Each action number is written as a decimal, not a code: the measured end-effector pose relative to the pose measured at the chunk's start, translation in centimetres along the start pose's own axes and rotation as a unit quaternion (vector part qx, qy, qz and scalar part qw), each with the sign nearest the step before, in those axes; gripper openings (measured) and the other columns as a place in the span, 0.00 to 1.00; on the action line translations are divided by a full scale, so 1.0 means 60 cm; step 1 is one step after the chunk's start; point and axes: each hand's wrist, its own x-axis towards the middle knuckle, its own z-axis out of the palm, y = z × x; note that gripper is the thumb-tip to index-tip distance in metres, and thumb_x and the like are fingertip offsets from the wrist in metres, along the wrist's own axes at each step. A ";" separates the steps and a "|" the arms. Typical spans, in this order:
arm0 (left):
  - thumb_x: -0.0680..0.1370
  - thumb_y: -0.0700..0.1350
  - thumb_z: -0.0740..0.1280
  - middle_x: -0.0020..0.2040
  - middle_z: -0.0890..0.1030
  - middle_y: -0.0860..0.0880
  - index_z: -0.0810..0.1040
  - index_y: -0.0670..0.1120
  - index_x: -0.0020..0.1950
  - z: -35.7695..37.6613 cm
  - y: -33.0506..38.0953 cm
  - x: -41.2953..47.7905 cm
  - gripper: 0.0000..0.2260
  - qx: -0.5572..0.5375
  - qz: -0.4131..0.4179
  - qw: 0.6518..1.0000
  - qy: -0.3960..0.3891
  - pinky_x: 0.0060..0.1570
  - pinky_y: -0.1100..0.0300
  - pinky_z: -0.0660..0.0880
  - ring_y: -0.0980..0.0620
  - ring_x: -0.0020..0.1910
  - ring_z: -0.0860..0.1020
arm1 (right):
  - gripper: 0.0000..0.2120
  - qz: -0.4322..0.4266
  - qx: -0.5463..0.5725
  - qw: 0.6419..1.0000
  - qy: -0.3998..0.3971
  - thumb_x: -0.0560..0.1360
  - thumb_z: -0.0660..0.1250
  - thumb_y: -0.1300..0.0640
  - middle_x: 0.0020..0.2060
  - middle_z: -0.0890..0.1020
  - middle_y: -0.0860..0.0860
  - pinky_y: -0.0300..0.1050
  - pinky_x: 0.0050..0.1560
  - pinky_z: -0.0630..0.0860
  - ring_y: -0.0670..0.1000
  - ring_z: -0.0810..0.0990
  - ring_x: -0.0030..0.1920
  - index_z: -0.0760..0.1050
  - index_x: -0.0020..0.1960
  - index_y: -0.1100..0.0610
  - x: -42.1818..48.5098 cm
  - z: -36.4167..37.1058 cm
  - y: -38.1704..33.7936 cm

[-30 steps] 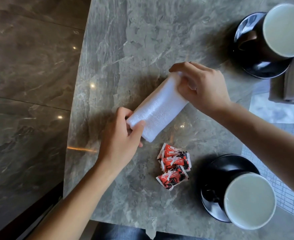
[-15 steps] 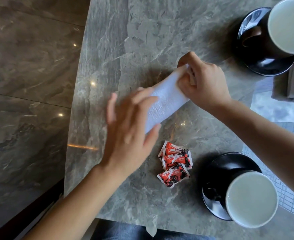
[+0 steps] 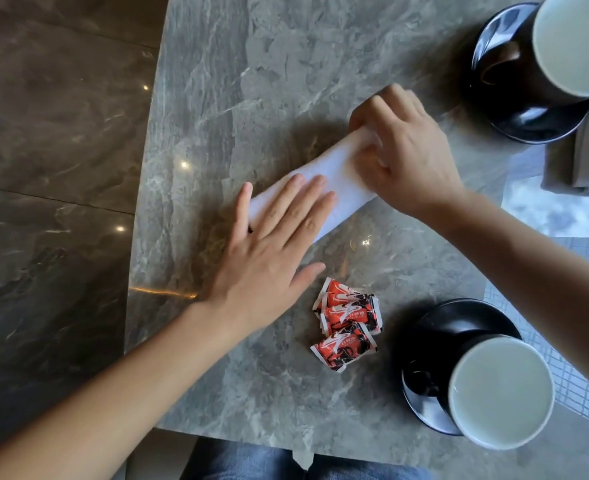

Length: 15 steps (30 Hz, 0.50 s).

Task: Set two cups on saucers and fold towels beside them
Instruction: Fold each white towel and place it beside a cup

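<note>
A grey marble-patterned table [image 3: 286,81] fills most of the view, and every place below is given relative to it; to its left a darker polished stone floor [image 3: 50,133] is seen, spotted with reflected lights. Across the table's middle two bare forearms are extended. The left hand [image 3: 269,258] is laid flat, palm down, with its fingers open and spread, pressed on the lower-left end of a white towel [image 3: 334,178]. The right hand [image 3: 400,157] is curled over the towel's upper-right end, with its fingers closed in a pinch on the cloth. The towel is folded into a long narrow strip lying flat near the table's centre, its long axis running diagonally from lower left to upper right, so that its far end points toward the table's far right corner. In that corner a dark cup [image 3: 570,43] with a pale inside is set on a black saucer [image 3: 528,123], and a folded grey towel [image 3: 584,161] is placed just beside it at the right edge. Near the table's near right corner a second dark cup [image 3: 501,389] is seen standing on a second black saucer [image 3: 459,320]. Between that saucer and the left hand, three red and white packets [image 3: 346,323] are clustered on the table top, touching one another. Below the near edge, blue denim [image 3: 251,459] is visible.
</note>
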 end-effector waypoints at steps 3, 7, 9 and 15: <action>0.77 0.59 0.54 0.78 0.54 0.49 0.50 0.48 0.76 -0.001 -0.002 0.000 0.32 -0.002 0.002 1.000 0.000 0.71 0.40 0.44 0.50 0.77 0.51 | 0.17 -0.042 -0.033 0.998 0.017 0.65 0.59 0.57 0.56 0.75 0.53 0.49 0.57 0.66 0.57 0.72 0.56 0.72 0.53 0.55 0.001 -0.006 -0.015; 0.76 0.59 0.55 0.77 0.54 0.48 0.52 0.47 0.76 -0.003 -0.007 0.002 0.32 0.009 0.012 1.000 0.001 0.72 0.40 0.46 0.49 0.76 0.52 | 0.21 -0.108 -0.071 0.991 -0.035 0.77 0.51 0.47 0.72 0.67 0.52 0.59 0.74 0.52 0.54 0.60 0.74 0.69 0.66 0.52 0.002 0.006 -0.034; 0.76 0.60 0.54 0.77 0.51 0.48 0.51 0.47 0.76 -0.003 -0.009 0.001 0.33 0.016 0.013 1.000 -0.005 0.71 0.40 0.47 0.48 0.76 0.51 | 0.26 -0.114 -0.098 0.985 -0.082 0.79 0.44 0.42 0.76 0.59 0.52 0.62 0.74 0.45 0.54 0.53 0.77 0.63 0.72 0.51 0.001 0.014 -0.034; 0.75 0.62 0.53 0.77 0.50 0.42 0.45 0.50 0.77 0.006 -0.023 -0.005 0.34 0.021 0.026 0.999 -0.009 0.71 0.39 0.50 0.45 0.77 0.48 | 0.29 -0.144 -0.143 0.971 -0.123 0.79 0.42 0.40 0.77 0.54 0.53 0.64 0.74 0.43 0.54 0.49 0.78 0.54 0.76 0.50 0.000 0.023 -0.004</action>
